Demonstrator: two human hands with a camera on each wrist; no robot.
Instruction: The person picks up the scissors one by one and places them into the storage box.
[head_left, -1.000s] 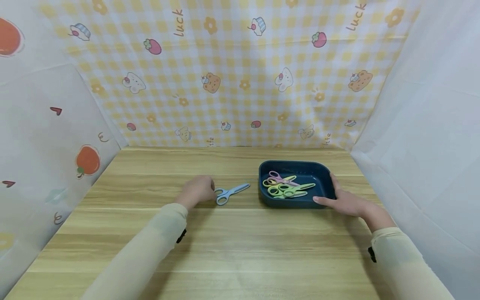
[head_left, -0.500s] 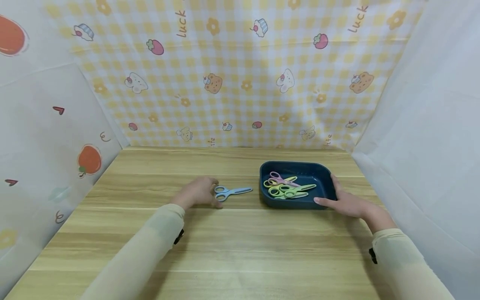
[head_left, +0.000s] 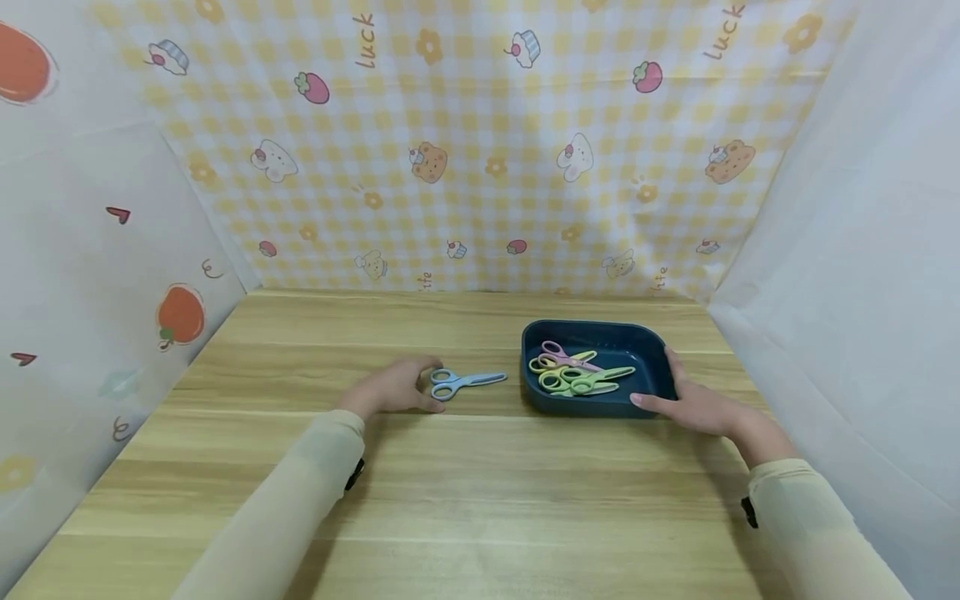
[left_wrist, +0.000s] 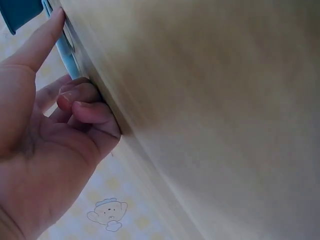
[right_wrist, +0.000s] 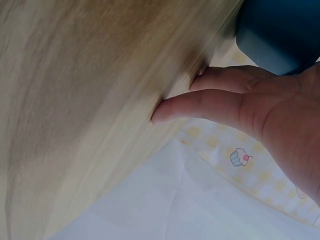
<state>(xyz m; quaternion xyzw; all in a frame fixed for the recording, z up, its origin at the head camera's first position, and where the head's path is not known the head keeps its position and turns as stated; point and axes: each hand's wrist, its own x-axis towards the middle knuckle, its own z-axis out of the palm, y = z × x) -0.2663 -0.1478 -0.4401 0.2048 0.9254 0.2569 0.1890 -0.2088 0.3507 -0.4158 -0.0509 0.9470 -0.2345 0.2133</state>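
Note:
Blue scissors (head_left: 467, 382) lie on the wooden table, their blades pointing right. My left hand (head_left: 393, 387) is at their handles, with thumb and index finger spread apart on either side; in the left wrist view its other fingers curl against the tabletop. My right hand (head_left: 701, 404) rests against the right front corner of a dark blue box (head_left: 596, 408), thumb at the front rim and fingers along the right side. Two straight fingers (right_wrist: 200, 103) reach the table in the right wrist view. Inside the box lie pink scissors (head_left: 573, 360), yellow scissors (head_left: 540, 364) and green scissors (head_left: 600, 377), overlapping on the left.
The wooden table (head_left: 465, 483) runs up to a yellow-checked cloth (head_left: 480, 208) at the back. White cloth walls (head_left: 847, 250) stand on both sides. A short gap separates the blue blades from the box's left wall.
My left hand has spread its thumb and index finger at the blue scissors' handles. The scissors have turned so their blades lie more level. The right hand and box stay put.

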